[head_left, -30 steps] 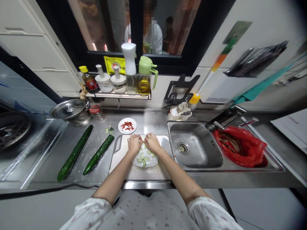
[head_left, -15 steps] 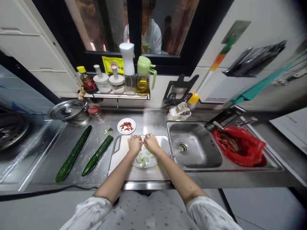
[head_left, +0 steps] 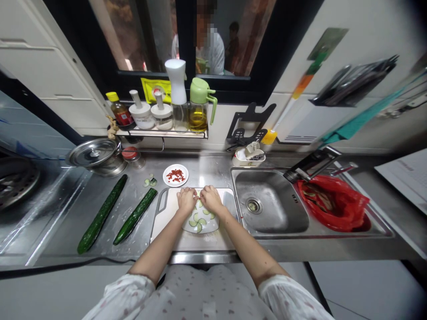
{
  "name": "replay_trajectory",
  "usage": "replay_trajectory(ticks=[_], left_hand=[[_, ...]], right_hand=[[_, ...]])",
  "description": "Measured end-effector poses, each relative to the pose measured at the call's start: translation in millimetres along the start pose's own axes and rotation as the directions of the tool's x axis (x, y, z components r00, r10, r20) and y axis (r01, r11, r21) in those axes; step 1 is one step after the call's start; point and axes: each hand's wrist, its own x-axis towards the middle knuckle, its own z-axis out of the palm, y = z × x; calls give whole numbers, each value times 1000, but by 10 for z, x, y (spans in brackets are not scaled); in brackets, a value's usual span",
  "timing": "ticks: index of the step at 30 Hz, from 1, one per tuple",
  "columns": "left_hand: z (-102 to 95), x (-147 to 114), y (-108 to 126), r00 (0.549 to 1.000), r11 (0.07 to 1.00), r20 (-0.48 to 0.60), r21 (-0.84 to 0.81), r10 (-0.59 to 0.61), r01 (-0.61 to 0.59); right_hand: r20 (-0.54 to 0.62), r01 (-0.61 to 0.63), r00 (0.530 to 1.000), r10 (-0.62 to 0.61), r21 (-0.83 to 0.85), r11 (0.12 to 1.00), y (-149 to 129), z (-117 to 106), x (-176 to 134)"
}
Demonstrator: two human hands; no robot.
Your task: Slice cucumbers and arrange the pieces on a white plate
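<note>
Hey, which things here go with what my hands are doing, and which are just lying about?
Probably part of it:
- left hand and right hand, over the plate
- slices on that plate
- board underneath
- perhaps the cucumbers and red bits

Probably just lying about:
- pot
- jar
- oil jug
- red bag

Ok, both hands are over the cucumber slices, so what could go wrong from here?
The left hand and right hand are close together over the far side of the serving plate, so a wrist might nudge the cucumber slices out of place.

The small round dish of red pieces stands just beyond the cutting board, near the left hand; a bump could spill them.
</note>
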Motion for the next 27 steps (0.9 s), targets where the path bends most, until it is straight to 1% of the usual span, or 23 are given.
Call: replay_trajectory(ticks=[7,11,13,16,19,22,24,27], left_hand=[[28,-9,-6,1000,1000,0,19,2,-2],[15,-6,2,1000,1000,2,0,-8,8],[3,-8,4,1000,1000,-1,-16,-23,22],[-32,-24,-8,999,999,-24,-40,-35,34],[-85,-51,-57,998,997,-44,-68,-43,40],[-145,-63,-157,995,993,-63,-96,-73,66],[-185,-47,-247,991,989,-84,-110,-108,98],[-257,18,-395,980,982,-122,-124,-157,142]], right_hand=[[4,17,1000,-17,-37,999,-10,49,5],[-3,4,1000,-4,-21,1000,0,55,-14],[-37,-12,999,12,8,1000,11,49,-34],[-129,-25,991,34,68,997,26,26,-96],[-242,-31,968,69,157,987,31,-6,-217],[-324,-28,939,118,268,963,18,-32,-408],[-346,-19,928,142,335,942,-7,-39,-562],[-352,-4,923,158,402,916,-72,-30,-796]])
